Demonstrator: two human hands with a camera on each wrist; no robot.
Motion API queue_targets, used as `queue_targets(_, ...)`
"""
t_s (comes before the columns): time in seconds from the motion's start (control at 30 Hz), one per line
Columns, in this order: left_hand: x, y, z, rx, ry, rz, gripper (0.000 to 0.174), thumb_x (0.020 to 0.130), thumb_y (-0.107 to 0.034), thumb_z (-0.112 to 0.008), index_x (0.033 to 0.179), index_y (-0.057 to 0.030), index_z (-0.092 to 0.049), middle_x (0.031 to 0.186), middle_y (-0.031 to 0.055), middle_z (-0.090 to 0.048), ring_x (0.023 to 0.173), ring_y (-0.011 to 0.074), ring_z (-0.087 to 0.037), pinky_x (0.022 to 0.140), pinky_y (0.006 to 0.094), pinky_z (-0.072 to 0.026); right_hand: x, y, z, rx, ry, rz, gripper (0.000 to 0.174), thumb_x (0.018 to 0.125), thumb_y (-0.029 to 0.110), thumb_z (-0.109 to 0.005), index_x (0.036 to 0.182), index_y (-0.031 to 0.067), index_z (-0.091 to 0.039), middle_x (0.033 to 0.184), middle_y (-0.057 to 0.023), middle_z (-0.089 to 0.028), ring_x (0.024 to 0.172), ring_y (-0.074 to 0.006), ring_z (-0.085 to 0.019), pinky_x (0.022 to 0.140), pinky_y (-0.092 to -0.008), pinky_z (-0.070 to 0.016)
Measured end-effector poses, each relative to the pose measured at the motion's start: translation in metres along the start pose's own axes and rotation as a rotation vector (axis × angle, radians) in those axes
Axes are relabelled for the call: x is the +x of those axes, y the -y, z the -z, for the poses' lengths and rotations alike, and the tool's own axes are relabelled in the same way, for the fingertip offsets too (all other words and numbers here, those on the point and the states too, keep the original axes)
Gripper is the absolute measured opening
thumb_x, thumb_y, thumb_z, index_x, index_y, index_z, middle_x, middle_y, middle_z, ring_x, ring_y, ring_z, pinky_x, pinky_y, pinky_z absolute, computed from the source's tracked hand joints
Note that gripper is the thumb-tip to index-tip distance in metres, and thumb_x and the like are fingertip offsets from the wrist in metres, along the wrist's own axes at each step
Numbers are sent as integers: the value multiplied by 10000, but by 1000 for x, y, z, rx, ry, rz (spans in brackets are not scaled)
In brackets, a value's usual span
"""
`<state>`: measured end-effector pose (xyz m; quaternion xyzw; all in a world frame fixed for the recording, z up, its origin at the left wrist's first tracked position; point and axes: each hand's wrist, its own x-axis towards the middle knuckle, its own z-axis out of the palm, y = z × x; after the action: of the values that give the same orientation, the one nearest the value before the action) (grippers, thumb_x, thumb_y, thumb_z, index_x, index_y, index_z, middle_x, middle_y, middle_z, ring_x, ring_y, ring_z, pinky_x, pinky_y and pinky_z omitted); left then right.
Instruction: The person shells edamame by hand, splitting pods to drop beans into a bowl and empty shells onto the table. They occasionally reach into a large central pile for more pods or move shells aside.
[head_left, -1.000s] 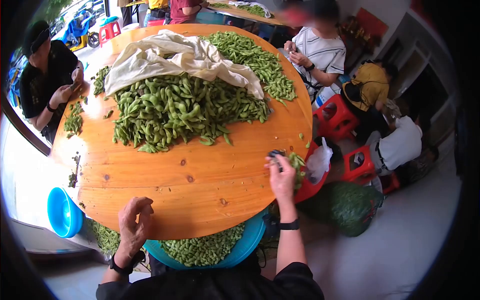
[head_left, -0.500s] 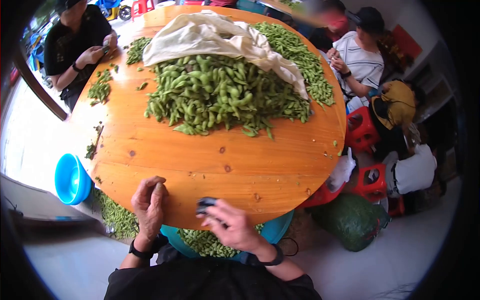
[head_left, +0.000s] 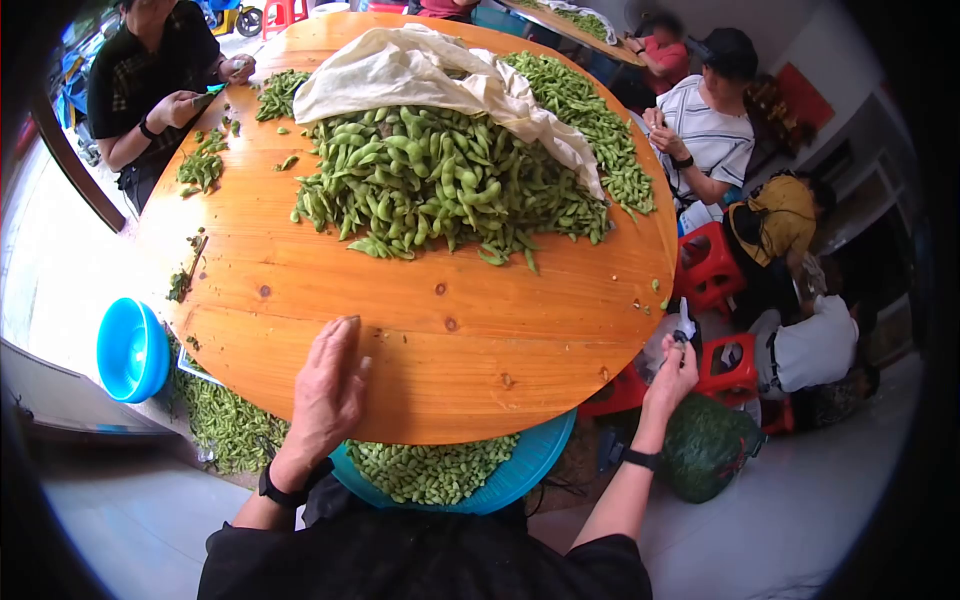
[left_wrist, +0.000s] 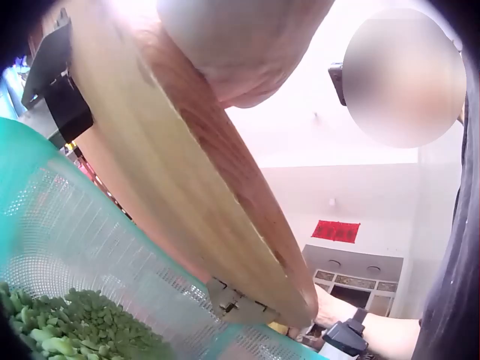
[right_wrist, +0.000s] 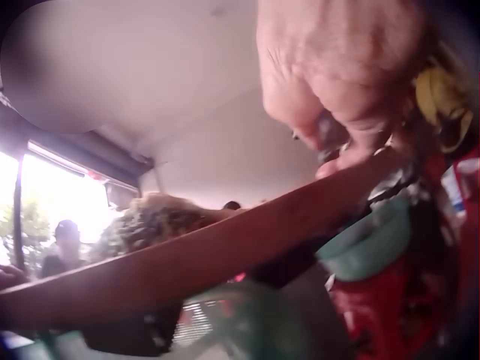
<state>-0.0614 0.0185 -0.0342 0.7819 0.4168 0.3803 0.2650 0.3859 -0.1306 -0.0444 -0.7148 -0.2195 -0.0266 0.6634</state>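
Observation:
My left hand lies at the near edge of the round wooden table, its fingers fairly straight and holding nothing. Beyond the table's right edge, over a red stool and a plastic bag, my right hand grips a small black tool; its exact kind I cannot tell. That dark tool also shows between thumb and fingers in the right wrist view, where the hand is blurred. A big heap of green edamame pods covers the table's middle. Below the near edge, a teal basket holds pods.
A cream cloth drapes over the heap's back. Blue basins and more pods lie on the left. Red stools and a full dark green sack stand on the right. People sit around the table.
My right hand came from the right edge to beside my left hand, then swung back out right with the tool. My left hand's fingers have straightened and moved slightly right.

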Motion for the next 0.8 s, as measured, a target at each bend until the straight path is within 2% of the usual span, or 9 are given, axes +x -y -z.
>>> queue_targets(0.17,-4,-41,-61,158,241,-266,706,808,-137,-701,1391,83,-371,1425,317,-381,1354,478,-348,1135,527,-298,-72,69,-41,-100,259,159,201,986,35,-473,1113,-56,-599,966,-91,-663,838,-162,-668,785,-286,-515)
queue_targets(0.23,-2,-69,-78,115,376,-294,674,835,-153,-688,1392,69,-381,1429,295,-383,1344,481,-350,1150,520,-275,-89,96,-42,-79,345,120,199,983,24,-469,1115,-58,-593,947,-97,-656,813,-159,-665,746,-275,-522)
queue_targets(0.3,7,-79,-91,-417,437,-136,554,937,-181,-622,1396,35,-399,1430,218,-429,1346,388,-400,1147,466,-306,-108,116,-45,19,431,81,181,972,-3,-480,1106,-59,-589,941,-109,-648,791,-164,-663,715,-270,-531)
queue_targets(0.37,20,-96,-93,-696,423,-27,529,970,-201,-588,1402,34,-394,1410,218,-453,1340,338,-425,1126,424,-337,-131,130,-55,123,499,121,166,954,-29,-506,1093,-62,-592,978,-126,-643,801,-174,-664,709,-271,-541)
queue_targets(0.43,28,-104,-94,-1082,494,151,475,1036,-253,-502,1404,30,-401,1394,162,-484,1315,218,-454,1091,350,-380,-149,139,-66,2,504,333,166,928,-45,-543,1084,-65,-596,1017,-146,-637,831,-209,-667,747,-304,-547)
queue_targets(0.5,20,-109,-97,-1460,710,527,451,1056,-274,-456,1404,11,-418,1374,115,-499,1286,195,-471,1079,340,-394,-155,137,-80,-99,437,529,197,902,-32,-556,1088,-77,-601,1040,-179,-620,943,-309,-646,794,-349,-521)
queue_targets(0.63,4,-95,-85,-1628,584,637,369,1055,-293,-453,1306,-32,-523,1237,64,-596,1151,179,-577,1000,355,-478,-168,135,-95,-318,513,683,225,887,-16,-571,1102,-65,-611,1057,-223,-569,1013,-391,-585,837,-422,-492)
queue_targets(0.7,-3,-81,-68,-1640,534,749,292,1044,-264,-485,1223,-48,-567,1173,59,-624,1101,183,-605,956,382,-512,-180,136,-104,-340,625,636,243,896,-5,-550,1124,-66,-608,1092,-225,-573,1059,-394,-565,870,-437,-482)
queue_targets(0.8,-19,-63,-50,-1716,399,686,218,1020,-186,-534,1186,-46,-560,1150,77,-622,1053,184,-617,868,387,-556,-196,140,-118,-115,855,472,307,940,93,-558,1208,-50,-598,1138,-245,-567,1051,-429,-554,898,-454,-474)
